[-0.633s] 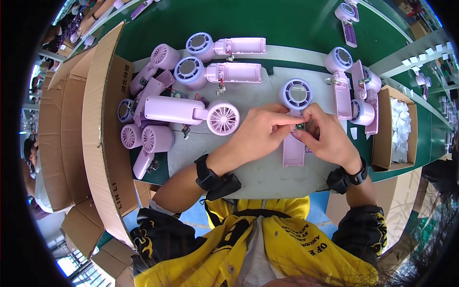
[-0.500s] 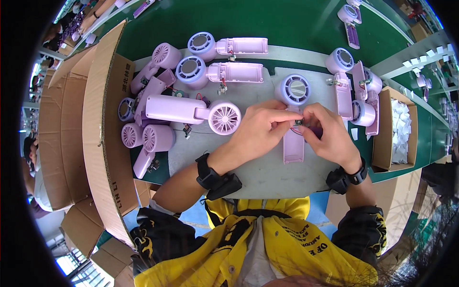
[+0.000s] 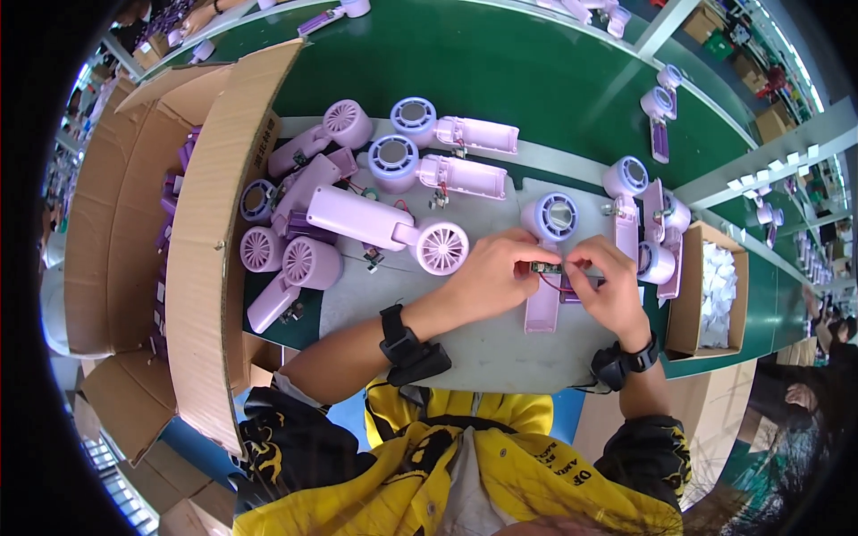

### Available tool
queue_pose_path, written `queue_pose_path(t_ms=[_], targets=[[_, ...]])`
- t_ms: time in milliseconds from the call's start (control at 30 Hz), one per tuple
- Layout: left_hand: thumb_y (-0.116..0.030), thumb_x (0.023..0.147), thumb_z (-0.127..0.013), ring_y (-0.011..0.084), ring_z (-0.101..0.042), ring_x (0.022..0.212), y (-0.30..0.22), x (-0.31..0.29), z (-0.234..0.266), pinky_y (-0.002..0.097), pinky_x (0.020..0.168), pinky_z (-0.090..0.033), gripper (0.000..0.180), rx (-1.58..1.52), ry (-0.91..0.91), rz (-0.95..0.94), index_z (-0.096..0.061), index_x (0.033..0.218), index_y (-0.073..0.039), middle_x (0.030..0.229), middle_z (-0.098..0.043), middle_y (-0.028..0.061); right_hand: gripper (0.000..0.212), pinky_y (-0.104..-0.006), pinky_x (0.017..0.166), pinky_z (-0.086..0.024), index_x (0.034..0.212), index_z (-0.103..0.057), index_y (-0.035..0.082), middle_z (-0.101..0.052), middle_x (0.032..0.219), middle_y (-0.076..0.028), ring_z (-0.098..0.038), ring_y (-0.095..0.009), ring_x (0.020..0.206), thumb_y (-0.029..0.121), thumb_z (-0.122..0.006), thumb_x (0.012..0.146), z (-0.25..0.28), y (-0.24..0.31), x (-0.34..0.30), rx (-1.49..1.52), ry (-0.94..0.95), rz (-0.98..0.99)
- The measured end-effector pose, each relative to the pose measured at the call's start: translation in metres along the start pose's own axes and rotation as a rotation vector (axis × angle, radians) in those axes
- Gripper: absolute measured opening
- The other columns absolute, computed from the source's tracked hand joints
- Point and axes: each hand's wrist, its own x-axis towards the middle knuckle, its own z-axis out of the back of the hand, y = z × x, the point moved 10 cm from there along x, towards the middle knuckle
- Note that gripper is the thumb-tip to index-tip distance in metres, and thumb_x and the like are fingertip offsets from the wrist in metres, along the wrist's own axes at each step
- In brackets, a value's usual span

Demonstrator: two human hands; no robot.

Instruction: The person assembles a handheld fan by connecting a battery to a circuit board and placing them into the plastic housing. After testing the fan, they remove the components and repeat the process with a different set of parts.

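A lilac handheld fan [image 3: 554,216] lies in front of me with its head away from me and its open handle shell [image 3: 541,314] toward me. Over the handle, my left hand [image 3: 497,273] pinches a small green circuit board [image 3: 544,267] by its left end. My right hand [image 3: 611,288] is closed, thumb against fingertips, at the board's right end; what it grips is too small to make out. A red wire [image 3: 554,285] loops below the board. Partly behind the right hand's fingers, a dark purple piece [image 3: 569,288] shows beside the handle.
Several lilac fans [image 3: 357,217] lie to the left, some with boards dangling on wires. More fans [image 3: 657,261] lie at the right, beside a cardboard box [image 3: 685,295] of white slips. A large cardboard carton [image 3: 210,268] stands at the left. Green tabletop [image 3: 536,85] stretches beyond.
The view has shifted, and more carton contents show at left. My right fingertips have drawn slightly away from my left ones, and more of the board and red wire shows between them.
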Motion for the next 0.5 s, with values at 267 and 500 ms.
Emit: queue_pose_path(t_ms=[267,500], targets=[[0.001,0.075,-0.063,0.0212,-0.066,0.078,0.009,0.001,-0.007,0.0298,0.072,-0.055,0.035,-0.03,0.018,0.004,-0.072,0.108,-0.008,0.099,-0.066,0.0115,0.018,-0.0298,0.065,-0.052,0.09,-0.067,-0.001,-0.065,0.092,-0.011,-0.063,-0.025,0.069,0.0,-0.075,0.074,0.016,0.0,-0.024,-0.256,0.186,-0.243],[0.001,0.075,-0.062,0.019,-0.066,0.075,0.01,0.004,-0.011,0.0291,0.071,-0.054,0.035,-0.05,0.014,0.007,-0.072,0.108,-0.007,0.097,-0.068,0.0102,0.02,-0.0356,0.072,-0.055,0.092,-0.068,-0.002,-0.068,0.102,-0.015,-0.067,-0.031,0.081,0.0,-0.075,0.074,0.021,0.009,-0.044,-0.394,0.053,-0.091]])
